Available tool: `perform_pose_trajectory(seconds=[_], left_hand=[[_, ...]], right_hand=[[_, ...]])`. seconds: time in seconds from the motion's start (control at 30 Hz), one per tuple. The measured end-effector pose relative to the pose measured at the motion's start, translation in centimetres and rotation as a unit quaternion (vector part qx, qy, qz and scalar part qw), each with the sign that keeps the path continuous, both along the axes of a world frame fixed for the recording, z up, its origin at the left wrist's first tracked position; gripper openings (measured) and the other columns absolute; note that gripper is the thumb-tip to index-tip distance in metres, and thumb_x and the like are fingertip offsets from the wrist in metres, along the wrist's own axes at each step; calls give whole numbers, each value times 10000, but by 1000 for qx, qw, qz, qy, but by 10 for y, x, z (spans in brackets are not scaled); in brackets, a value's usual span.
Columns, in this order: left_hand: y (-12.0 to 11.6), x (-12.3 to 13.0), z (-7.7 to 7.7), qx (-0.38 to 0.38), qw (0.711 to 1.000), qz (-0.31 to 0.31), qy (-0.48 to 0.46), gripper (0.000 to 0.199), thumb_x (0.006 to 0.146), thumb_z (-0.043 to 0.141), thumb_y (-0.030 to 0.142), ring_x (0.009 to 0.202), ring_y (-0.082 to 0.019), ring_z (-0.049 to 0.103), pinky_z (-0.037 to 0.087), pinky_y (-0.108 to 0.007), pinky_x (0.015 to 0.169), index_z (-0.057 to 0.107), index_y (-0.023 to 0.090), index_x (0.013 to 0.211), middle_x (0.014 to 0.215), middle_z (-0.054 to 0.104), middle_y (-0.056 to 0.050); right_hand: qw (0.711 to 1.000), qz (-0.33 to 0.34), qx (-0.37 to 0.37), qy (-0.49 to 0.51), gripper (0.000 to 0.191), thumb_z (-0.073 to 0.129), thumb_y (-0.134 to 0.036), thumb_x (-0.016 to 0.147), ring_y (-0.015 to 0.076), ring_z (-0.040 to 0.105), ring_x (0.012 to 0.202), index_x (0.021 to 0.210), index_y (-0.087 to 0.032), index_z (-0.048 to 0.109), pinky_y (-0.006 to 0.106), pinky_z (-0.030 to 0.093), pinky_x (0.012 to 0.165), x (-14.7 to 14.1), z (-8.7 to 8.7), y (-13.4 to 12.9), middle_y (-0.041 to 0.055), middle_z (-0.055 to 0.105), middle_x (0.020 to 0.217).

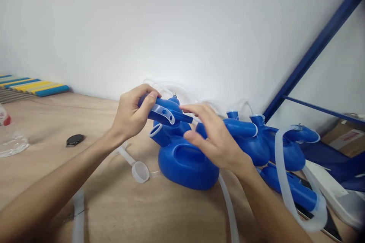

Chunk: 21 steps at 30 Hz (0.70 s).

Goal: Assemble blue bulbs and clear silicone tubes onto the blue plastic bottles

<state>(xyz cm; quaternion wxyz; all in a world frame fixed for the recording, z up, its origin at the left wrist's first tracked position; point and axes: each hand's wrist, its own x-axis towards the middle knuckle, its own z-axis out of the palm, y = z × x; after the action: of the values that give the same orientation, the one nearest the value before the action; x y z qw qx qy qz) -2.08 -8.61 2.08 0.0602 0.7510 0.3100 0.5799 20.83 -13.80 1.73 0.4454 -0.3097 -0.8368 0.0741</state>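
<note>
My left hand (137, 112) is wrapped round a blue plastic urinal head (162, 103), thumb on top. A translucent strap with holes (164, 113) lies along its near side, and a narrow blue neck points right. My right hand (212, 136) hovers at that neck's end, thumb and fingers apart. A short whitish tube end (195, 123) shows between its fingers; whether they touch it I cannot tell. Below both hands a blue urinal bottle (188, 167) with a moulded handle stands on the table, its white-rimmed mouth (156, 130) tilted up to the left.
More blue bottles (256, 146) crowd the right side, with a looped translucent hose (281, 167). A translucent cap (140, 171) lies left of the front bottle. Farther left are a black watch-like disc (75, 139), a clear plastic bottle (13, 140) and coloured rods (42, 86). A blue metal frame (316, 49) stands right.
</note>
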Motion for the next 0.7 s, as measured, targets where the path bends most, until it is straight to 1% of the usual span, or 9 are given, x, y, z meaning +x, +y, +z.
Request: perform_pose_trajectory(seconds=[0.07,0.17,0.23,0.3,0.37,0.43,0.57,0.63,0.7], left_hand=[[-3,5,-2,4,1000,-16,16,252,1012,480,327,815,-194,644,502,-340,746,664,190,908,893,707,-42],[-7,13,-5,22,998,-46,44,272,1041,460,322,933,-203,655,512,-347,838,665,183,929,990,706,-63],[-9,14,-6,19,995,-74,61,299,1054,462,362,998,-210,655,516,-350,893,676,182,949,1035,698,-73],[-9,14,-6,12,993,-92,79,294,1019,553,444,1056,-227,651,514,-365,949,690,185,984,1095,690,-80],[-9,12,-5,10,991,-89,98,310,954,658,496,1085,-243,646,510,-387,989,697,191,997,1138,680,-83],[-8,10,-5,11,990,-90,112,295,946,678,486,1089,-240,644,512,-390,999,703,195,987,1151,673,-84],[-6,11,-8,16,984,-127,127,281,1040,535,408,1087,-214,641,522,-354,961,708,190,1004,1153,667,-91],[-5,12,-10,23,983,-126,133,276,1052,518,386,1064,-205,642,528,-343,935,706,187,1021,1146,666,-92],[-5,13,-12,32,982,-119,142,238,1041,547,367,1046,-199,642,533,-335,924,706,189,1032,1152,661,-89]], right_hand=[[999,-6,-16,-27,428,583,-553,1009,270,612,1207,1303,-244,609,454,467,1081,-5,2,-6,85,671,1285],[998,11,-64,4,345,537,-477,1050,227,640,1135,1315,-259,563,408,495,1033,-11,-2,-5,67,667,1274],[995,25,-95,28,282,540,-430,1054,204,642,1105,1285,-268,543,379,508,998,-11,-6,-2,56,656,1246],[990,38,-120,60,198,540,-394,1054,179,644,1028,1198,-258,527,348,524,934,-9,-8,2,46,644,1151],[985,49,-140,85,153,538,-386,1052,157,628,930,1100,-243,508,316,530,849,-7,-9,4,32,615,1041],[983,46,-147,97,187,577,-404,1030,143,591,862,1023,-234,500,284,511,767,-6,-9,5,17,578,965],[982,23,-149,113,272,637,-448,988,117,517,769,945,-224,489,238,429,646,-8,-8,7,-13,513,869],[983,15,-142,113,258,625,-437,992,108,502,746,938,-223,491,232,409,629,-8,-8,7,-22,500,844],[985,16,-132,110,209,631,-381,980,105,515,746,952,-223,497,229,424,640,-9,-8,7,-23,516,849]])
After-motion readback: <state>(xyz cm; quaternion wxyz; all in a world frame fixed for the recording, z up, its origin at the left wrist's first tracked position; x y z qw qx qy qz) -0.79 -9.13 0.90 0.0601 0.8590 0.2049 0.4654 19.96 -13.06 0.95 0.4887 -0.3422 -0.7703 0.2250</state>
